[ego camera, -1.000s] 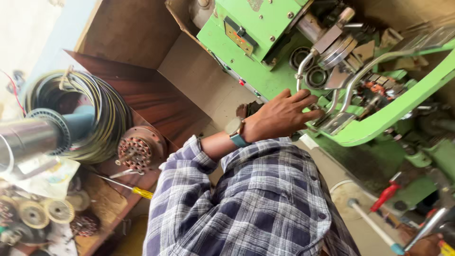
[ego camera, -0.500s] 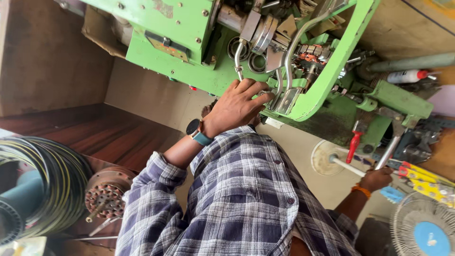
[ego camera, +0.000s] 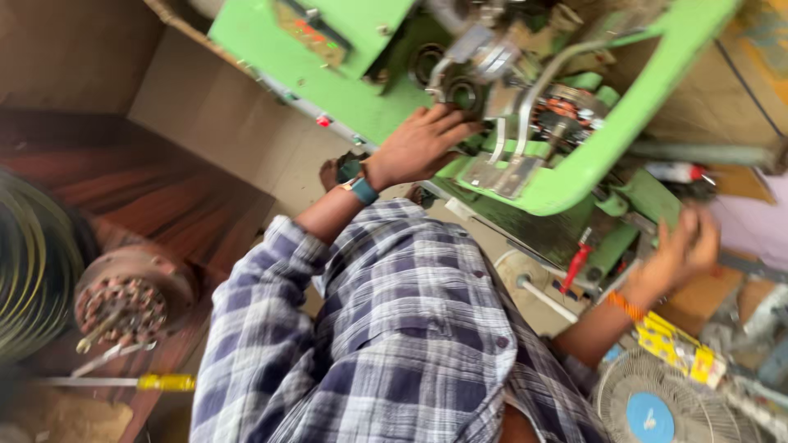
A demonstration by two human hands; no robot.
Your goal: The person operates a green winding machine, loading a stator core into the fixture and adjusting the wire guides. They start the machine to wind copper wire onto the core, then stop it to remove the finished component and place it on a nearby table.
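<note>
My left hand [ego camera: 420, 144], with a watch on its wrist, lies on the metal parts at the middle of a green machine [ego camera: 345, 74], fingers stretched over a round steel piece [ego camera: 461, 90]. My right hand [ego camera: 680, 249], with an orange band at the wrist, is blurred beside the machine's lower green base [ego camera: 648, 201], near a red-handled lever [ego camera: 574, 267]. I cannot tell whether it grips anything. My checked shirt [ego camera: 394, 344] fills the lower middle.
A coil of wire [ego camera: 33, 271] and a round motor part with copper windings [ego camera: 123, 303] lie at the left on a dark wooden surface. A yellow-handled screwdriver [ego camera: 156, 382] lies below them. A small fan [ego camera: 657, 406] and yellow packets [ego camera: 677, 349] sit at the lower right.
My right hand has lifted from the tools at the lower right up to the machine's base. My left hand stays on the metal parts. The view has shifted.
</note>
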